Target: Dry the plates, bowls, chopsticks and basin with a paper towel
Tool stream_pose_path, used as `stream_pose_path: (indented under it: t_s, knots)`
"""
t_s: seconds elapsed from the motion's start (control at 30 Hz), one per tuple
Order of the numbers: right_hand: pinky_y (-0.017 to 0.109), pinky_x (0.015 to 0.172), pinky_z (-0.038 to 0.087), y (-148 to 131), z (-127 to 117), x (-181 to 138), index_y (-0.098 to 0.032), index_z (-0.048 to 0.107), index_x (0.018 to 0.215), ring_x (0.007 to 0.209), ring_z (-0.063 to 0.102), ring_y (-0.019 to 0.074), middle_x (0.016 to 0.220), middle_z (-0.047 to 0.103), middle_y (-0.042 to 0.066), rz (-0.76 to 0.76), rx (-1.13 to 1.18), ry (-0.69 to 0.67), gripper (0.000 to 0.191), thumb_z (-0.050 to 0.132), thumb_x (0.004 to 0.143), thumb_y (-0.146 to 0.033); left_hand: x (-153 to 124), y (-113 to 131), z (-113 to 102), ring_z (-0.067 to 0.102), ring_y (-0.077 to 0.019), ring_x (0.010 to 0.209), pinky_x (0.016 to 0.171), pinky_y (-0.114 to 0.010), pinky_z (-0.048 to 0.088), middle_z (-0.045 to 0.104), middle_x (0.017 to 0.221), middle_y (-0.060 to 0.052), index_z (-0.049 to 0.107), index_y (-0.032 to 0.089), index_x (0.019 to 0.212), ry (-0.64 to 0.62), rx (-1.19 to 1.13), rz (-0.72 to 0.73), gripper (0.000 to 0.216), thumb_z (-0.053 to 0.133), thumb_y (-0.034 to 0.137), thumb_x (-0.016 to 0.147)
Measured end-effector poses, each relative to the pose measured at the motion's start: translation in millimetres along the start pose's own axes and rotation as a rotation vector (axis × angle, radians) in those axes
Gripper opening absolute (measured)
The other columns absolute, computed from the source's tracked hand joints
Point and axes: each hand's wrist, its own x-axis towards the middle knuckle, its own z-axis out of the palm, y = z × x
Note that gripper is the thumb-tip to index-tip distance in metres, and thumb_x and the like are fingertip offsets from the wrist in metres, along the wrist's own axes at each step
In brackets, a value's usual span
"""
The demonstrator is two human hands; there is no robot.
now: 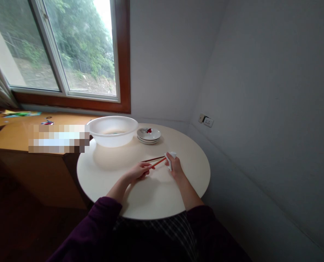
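Note:
My left hand (139,171) is closed around the near end of a red chopstick (158,162) just above the round white table (118,182). My right hand (174,166) grips a small white cloth (170,159) wrapped around the chopstick's far end. A second, darker chopstick (152,159) lies on the table just behind the red one, apart from both hands.
A large translucent white basin (112,130) stands at the table's far side, with a stack of small patterned plates (148,135) to its right. A wooden counter (11,136) runs under the window at left. Grey walls close in at right, with a socket (206,120).

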Motion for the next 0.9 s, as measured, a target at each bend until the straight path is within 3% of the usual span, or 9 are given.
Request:
stream_pose_path:
  t_s: [0.5, 0.6, 0.8, 0.9]
  knots:
    - [0.022, 0.038, 0.029, 2, -1, 2, -0.019, 0.048, 0.058, 0.038, 0.036, 0.0064, 0.043, 0.042, -0.008, -0.029, 0.022, 0.064, 0.029, 0.07, 0.053, -0.037, 5, -7, 0, 0.023, -0.0039, 0.038, 0.038, -0.02, 0.017, 0.034, 0.05, 0.008, 0.064, 0.013, 0.098, 0.045, 0.16, 0.08, 0.05, 0.053, 0.055, 0.074]
    - [0.022, 0.038, 0.03, 1, -8, 9, -0.02, 0.044, 0.059, 0.037, 0.035, 0.0061, 0.043, 0.039, -0.01, -0.076, 0.044, 0.157, 0.029, 0.068, 0.057, -0.037, 5, -9, 3, 0.026, -0.0057, 0.04, 0.04, -0.021, 0.021, 0.034, 0.049, 0.007, 0.064, 0.012, 0.096, 0.095, 0.306, 0.172, 0.05, 0.046, 0.055, 0.079]
    - [0.023, 0.036, 0.026, -3, -32, 22, -0.024, 0.032, 0.058, 0.034, 0.025, 0.0069, 0.04, 0.022, -0.012, -0.158, 0.072, 0.433, 0.029, 0.052, 0.069, -0.041, 2, -12, 11, 0.041, -0.0108, 0.054, 0.052, -0.023, 0.032, 0.047, 0.054, 0.001, 0.066, 0.014, 0.073, 0.215, 0.493, 0.316, 0.036, 0.045, 0.042, 0.083]
    - [0.024, 0.037, 0.027, -2, -37, 24, -0.024, 0.032, 0.058, 0.036, 0.027, 0.0084, 0.041, 0.025, -0.011, -0.197, 0.057, 0.561, 0.025, 0.049, 0.07, -0.039, 2, -16, 16, 0.05, -0.0154, 0.067, 0.061, -0.024, 0.036, 0.057, 0.065, -0.002, 0.069, 0.018, 0.079, 0.263, 0.633, 0.349, 0.023, 0.05, 0.029, 0.08]
